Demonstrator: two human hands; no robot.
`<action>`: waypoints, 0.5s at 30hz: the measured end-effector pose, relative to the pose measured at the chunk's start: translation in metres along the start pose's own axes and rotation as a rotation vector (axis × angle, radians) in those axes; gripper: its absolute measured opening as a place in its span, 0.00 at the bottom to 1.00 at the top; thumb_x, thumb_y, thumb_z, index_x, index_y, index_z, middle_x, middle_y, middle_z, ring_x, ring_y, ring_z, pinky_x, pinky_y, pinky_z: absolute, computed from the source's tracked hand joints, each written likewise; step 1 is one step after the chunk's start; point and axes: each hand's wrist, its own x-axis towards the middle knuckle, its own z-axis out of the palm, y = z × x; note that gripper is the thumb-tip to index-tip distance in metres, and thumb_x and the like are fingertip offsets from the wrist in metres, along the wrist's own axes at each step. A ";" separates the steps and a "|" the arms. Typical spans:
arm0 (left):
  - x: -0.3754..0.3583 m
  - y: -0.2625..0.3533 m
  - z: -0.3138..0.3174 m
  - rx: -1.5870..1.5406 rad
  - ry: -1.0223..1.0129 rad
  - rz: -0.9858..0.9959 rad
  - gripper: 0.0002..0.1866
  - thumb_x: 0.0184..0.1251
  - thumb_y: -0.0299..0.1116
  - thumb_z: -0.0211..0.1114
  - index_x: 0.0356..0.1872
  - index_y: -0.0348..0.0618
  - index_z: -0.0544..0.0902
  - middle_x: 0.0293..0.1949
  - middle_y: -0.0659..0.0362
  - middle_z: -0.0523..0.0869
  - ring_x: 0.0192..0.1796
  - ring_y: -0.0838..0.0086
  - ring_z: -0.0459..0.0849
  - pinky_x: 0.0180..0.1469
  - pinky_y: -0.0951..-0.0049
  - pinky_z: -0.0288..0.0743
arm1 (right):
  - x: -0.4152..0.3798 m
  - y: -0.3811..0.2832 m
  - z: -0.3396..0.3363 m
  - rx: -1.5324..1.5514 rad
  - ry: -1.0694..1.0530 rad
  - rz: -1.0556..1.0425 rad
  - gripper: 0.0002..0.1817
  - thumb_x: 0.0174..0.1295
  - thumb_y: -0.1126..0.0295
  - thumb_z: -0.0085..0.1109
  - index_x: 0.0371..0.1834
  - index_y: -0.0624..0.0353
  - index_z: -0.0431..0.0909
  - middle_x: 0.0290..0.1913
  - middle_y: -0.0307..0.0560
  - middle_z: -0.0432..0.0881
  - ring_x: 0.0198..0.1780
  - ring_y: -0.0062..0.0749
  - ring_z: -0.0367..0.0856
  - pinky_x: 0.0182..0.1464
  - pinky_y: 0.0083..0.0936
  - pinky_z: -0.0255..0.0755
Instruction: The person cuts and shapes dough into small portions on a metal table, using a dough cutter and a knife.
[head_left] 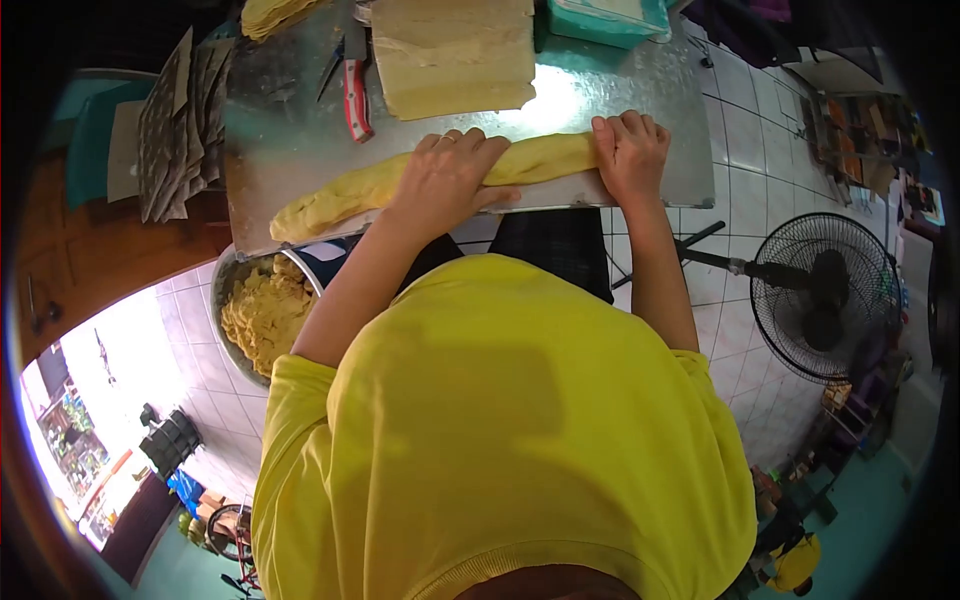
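Note:
A long yellow dough log [345,193] lies slantwise along the near edge of the metal table [285,140]. My left hand [450,182] is laid over its middle, fingers curled over the far side and thumb stretched out along the near side. At the log's right end, my right hand [632,158] is closed round the dough with its fingers bent. The dough under both palms is hidden.
Beyond the log lie a red-handled knife [356,100], a stack of flat tan sheets [455,62] and a teal container [608,22]. A bowl of crumbly dough [265,315] stands below the table's left corner. A fan [825,298] is at right; cardboard pieces [183,130] lean at left.

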 end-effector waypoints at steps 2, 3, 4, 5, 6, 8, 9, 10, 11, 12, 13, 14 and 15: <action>-0.001 -0.006 -0.012 -0.397 0.143 -0.116 0.21 0.56 0.44 0.69 0.45 0.41 0.78 0.36 0.54 0.82 0.39 0.60 0.82 0.41 0.61 0.74 | -0.002 0.000 0.001 0.083 -0.031 0.038 0.17 0.63 0.58 0.54 0.23 0.56 0.81 0.30 0.41 0.77 0.38 0.36 0.74 0.47 0.37 0.61; -0.002 -0.018 -0.020 -0.391 0.143 -0.111 0.21 0.56 0.44 0.69 0.45 0.41 0.78 0.36 0.54 0.82 0.39 0.60 0.82 0.41 0.61 0.74 | -0.001 0.002 0.003 0.098 -0.006 0.046 0.17 0.63 0.58 0.53 0.23 0.56 0.81 0.29 0.41 0.77 0.37 0.36 0.74 0.46 0.37 0.61; -0.004 -0.039 -0.029 -0.289 0.173 -0.298 0.24 0.57 0.48 0.68 0.46 0.40 0.77 0.40 0.51 0.82 0.43 0.56 0.82 0.45 0.60 0.74 | 0.000 0.003 0.005 0.113 0.019 0.052 0.17 0.64 0.58 0.53 0.22 0.56 0.81 0.28 0.42 0.77 0.36 0.37 0.74 0.44 0.37 0.62; -0.006 -0.059 -0.036 -0.186 0.205 -0.485 0.27 0.57 0.53 0.67 0.48 0.40 0.77 0.44 0.47 0.83 0.46 0.52 0.82 0.49 0.60 0.75 | 0.000 0.003 0.005 0.114 0.025 0.051 0.17 0.64 0.58 0.53 0.22 0.56 0.81 0.28 0.42 0.77 0.36 0.37 0.74 0.44 0.37 0.62; -0.007 -0.076 -0.040 -0.184 0.207 -0.485 0.27 0.57 0.53 0.67 0.48 0.40 0.77 0.44 0.47 0.83 0.46 0.52 0.82 0.49 0.60 0.75 | -0.001 0.003 0.004 0.072 -0.010 0.057 0.18 0.64 0.58 0.53 0.22 0.57 0.81 0.28 0.42 0.77 0.36 0.37 0.74 0.43 0.37 0.62; -0.006 -0.102 -0.043 -0.013 0.108 -0.822 0.31 0.56 0.55 0.66 0.51 0.40 0.74 0.46 0.44 0.82 0.49 0.49 0.81 0.50 0.56 0.75 | -0.002 0.002 0.003 0.029 -0.046 0.057 0.18 0.64 0.58 0.53 0.22 0.57 0.80 0.27 0.42 0.77 0.35 0.38 0.74 0.42 0.37 0.62; -0.004 -0.107 -0.040 -0.017 0.113 -0.822 0.31 0.56 0.55 0.66 0.51 0.40 0.74 0.46 0.44 0.82 0.49 0.49 0.81 0.50 0.56 0.75 | -0.001 0.001 0.003 0.025 -0.073 0.074 0.17 0.63 0.59 0.54 0.21 0.57 0.80 0.27 0.43 0.77 0.35 0.38 0.74 0.41 0.37 0.62; -0.003 -0.112 -0.034 -0.039 0.010 -0.839 0.31 0.57 0.52 0.65 0.54 0.40 0.73 0.47 0.42 0.82 0.49 0.48 0.81 0.50 0.55 0.74 | 0.000 0.000 0.002 0.020 -0.097 0.092 0.17 0.63 0.59 0.54 0.21 0.58 0.80 0.27 0.43 0.77 0.35 0.39 0.74 0.41 0.37 0.62; -0.003 -0.116 -0.029 -0.060 -0.093 -0.851 0.31 0.58 0.50 0.64 0.57 0.40 0.71 0.47 0.40 0.82 0.50 0.47 0.81 0.51 0.54 0.73 | 0.000 0.000 0.002 0.015 -0.092 0.090 0.17 0.63 0.59 0.54 0.21 0.58 0.80 0.27 0.43 0.77 0.35 0.39 0.74 0.41 0.37 0.62; -0.003 -0.120 -0.025 -0.061 -0.087 -0.843 0.31 0.58 0.50 0.64 0.57 0.40 0.71 0.47 0.40 0.82 0.50 0.47 0.81 0.51 0.54 0.73 | 0.001 0.000 0.002 0.051 -0.042 0.067 0.16 0.62 0.60 0.56 0.21 0.58 0.79 0.27 0.43 0.77 0.34 0.38 0.74 0.41 0.37 0.63; -0.004 -0.124 -0.020 -0.043 -0.064 -0.829 0.30 0.59 0.48 0.62 0.58 0.40 0.71 0.47 0.40 0.82 0.50 0.46 0.81 0.51 0.53 0.73 | 0.000 0.000 0.002 0.087 0.008 0.049 0.15 0.61 0.61 0.57 0.20 0.57 0.79 0.28 0.43 0.78 0.34 0.38 0.74 0.41 0.37 0.63; -0.005 -0.129 -0.017 -0.027 -0.043 -0.813 0.29 0.59 0.45 0.61 0.59 0.40 0.70 0.47 0.39 0.82 0.50 0.45 0.80 0.52 0.53 0.73 | 0.000 -0.001 0.001 0.077 0.014 0.058 0.15 0.61 0.61 0.57 0.20 0.57 0.79 0.28 0.43 0.78 0.34 0.38 0.74 0.41 0.37 0.63; -0.008 -0.134 -0.017 -0.033 -0.044 -0.796 0.29 0.59 0.45 0.61 0.59 0.40 0.70 0.47 0.39 0.82 0.50 0.45 0.80 0.52 0.53 0.73 | 0.000 -0.002 0.000 0.136 0.108 -0.038 0.14 0.60 0.62 0.58 0.20 0.57 0.79 0.28 0.42 0.77 0.34 0.37 0.74 0.40 0.37 0.64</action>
